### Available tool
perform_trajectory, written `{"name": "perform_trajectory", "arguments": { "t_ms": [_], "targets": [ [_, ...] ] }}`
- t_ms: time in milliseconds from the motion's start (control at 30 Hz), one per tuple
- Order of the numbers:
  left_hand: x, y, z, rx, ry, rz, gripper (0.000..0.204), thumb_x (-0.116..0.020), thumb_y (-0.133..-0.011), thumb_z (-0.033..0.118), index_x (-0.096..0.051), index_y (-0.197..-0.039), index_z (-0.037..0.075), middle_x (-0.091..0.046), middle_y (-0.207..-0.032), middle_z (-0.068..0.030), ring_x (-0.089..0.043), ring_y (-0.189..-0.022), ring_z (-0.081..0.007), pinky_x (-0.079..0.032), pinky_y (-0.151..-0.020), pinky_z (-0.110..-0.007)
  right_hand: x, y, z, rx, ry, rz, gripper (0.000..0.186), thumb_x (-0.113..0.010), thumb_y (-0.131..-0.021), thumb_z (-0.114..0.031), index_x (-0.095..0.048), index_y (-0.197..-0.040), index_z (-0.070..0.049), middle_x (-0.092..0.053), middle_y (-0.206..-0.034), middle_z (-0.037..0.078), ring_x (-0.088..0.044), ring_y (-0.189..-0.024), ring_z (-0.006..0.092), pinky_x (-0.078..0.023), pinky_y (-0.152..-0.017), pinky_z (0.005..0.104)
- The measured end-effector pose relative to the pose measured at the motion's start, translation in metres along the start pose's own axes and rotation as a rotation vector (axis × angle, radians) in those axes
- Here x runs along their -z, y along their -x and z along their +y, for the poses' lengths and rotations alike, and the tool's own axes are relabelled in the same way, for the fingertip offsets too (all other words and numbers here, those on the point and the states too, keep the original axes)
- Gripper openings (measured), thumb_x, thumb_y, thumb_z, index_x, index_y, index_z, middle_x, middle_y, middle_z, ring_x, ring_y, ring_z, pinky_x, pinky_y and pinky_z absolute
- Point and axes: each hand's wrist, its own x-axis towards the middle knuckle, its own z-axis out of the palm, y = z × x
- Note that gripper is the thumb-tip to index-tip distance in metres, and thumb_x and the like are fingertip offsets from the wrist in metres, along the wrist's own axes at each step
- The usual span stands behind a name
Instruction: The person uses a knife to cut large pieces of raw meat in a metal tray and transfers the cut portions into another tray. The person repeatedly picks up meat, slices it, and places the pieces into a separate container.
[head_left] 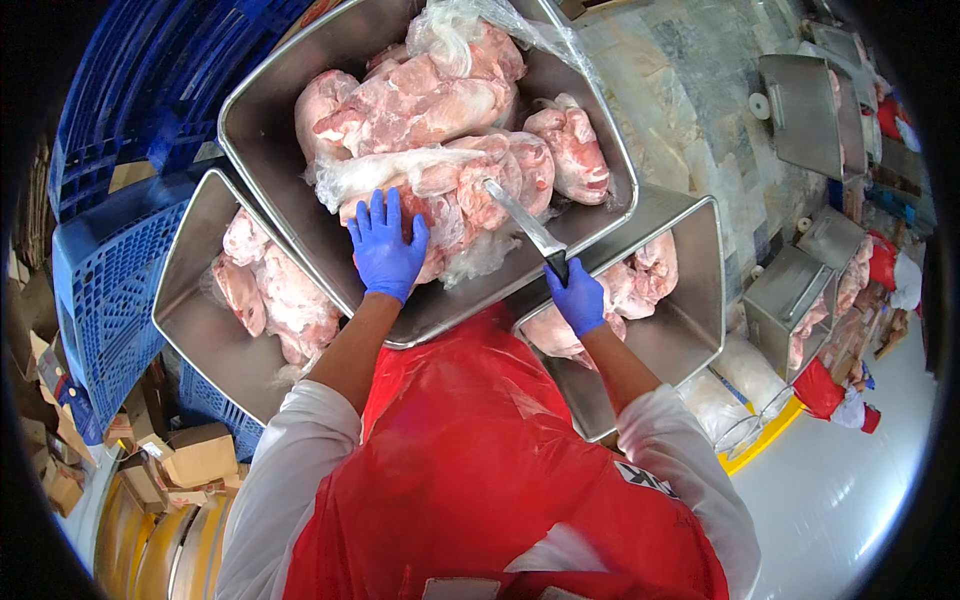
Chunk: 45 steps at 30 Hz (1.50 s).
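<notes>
My left hand [388, 245], in a blue glove, lies with fingers spread on a large piece of pale pink raw meat [440, 225] partly wrapped in clear plastic film [385, 172]. My right hand [577, 298], also blue-gloved, is closed round the black handle of a long knife [525, 218]. Its metal blade points up and left, and the tip meets the meat; how deep it goes I cannot tell. Several more pieces of raw meat [425, 105] fill the large steel bin [240, 135] in front of me.
Steel bins with more meat stand at left [185, 300] and right [705, 300]. Blue plastic pallets [105, 290] stand upright on the far left, above cardboard boxes [200, 455]. To the right are further steel bins [790, 290], people in red and white [820, 388], and a yellow-edged platform [765, 435].
</notes>
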Motion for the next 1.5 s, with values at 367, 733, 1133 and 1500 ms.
{"name": "perform_trajectory", "arguments": {
  "t_ms": [367,733,1133,1500],
  "targets": [
    [-0.013,0.001,0.000,-0.004,-0.040,0.025,0.066,-0.063,-0.093,0.045,-0.054,-0.148,0.010,-0.052,-0.152,-0.0186,-0.047,-0.138,-0.0477,-0.033,-0.117,-0.062,-0.030,-0.008,0.005,0.000,-0.053,0.054,0.047,-0.069,-0.096,-0.047,-0.056,-0.108,-0.004,-0.069,-0.092,0.025,-0.069,-0.082,0.0453,-0.054,-0.068,0.0538],
    [-0.014,0.003,-0.002,-0.045,-0.096,0.072,0.066,-0.064,-0.092,0.044,-0.054,-0.147,0.009,-0.055,-0.148,-0.0197,-0.052,-0.134,-0.0444,-0.037,-0.115,-0.059,0.138,0.072,-0.022,0.113,-0.175,-0.060,0.048,-0.066,-0.098,-0.033,-0.062,-0.138,-0.007,-0.071,-0.106,0.023,-0.071,-0.096,0.0404,-0.055,-0.084,0.0477],
    [-0.008,0.002,0.000,-0.008,-0.068,0.036,0.066,-0.065,-0.092,0.045,-0.055,-0.146,0.009,-0.055,-0.149,-0.0175,-0.050,-0.135,-0.0446,-0.035,-0.115,-0.062,0.184,0.014,-0.043,0.267,0.109,-0.018,0.048,-0.070,-0.096,-0.036,-0.065,-0.139,-0.016,-0.071,-0.084,0.018,-0.069,-0.073,0.0369,-0.054,-0.066,0.0457],
    [-0.004,-0.001,0.000,-0.001,-0.021,0.022,0.065,-0.063,-0.093,0.045,-0.055,-0.147,0.011,-0.052,-0.151,-0.0190,-0.047,-0.136,-0.0482,-0.033,-0.115,-0.064,0.247,-0.042,-0.107,0.302,0.273,-0.322,0.031,-0.065,-0.098,-0.034,-0.071,-0.117,-0.012,-0.071,-0.087,0.022,-0.070,-0.081,0.0429,-0.054,-0.070,0.0545]
  ]
}}
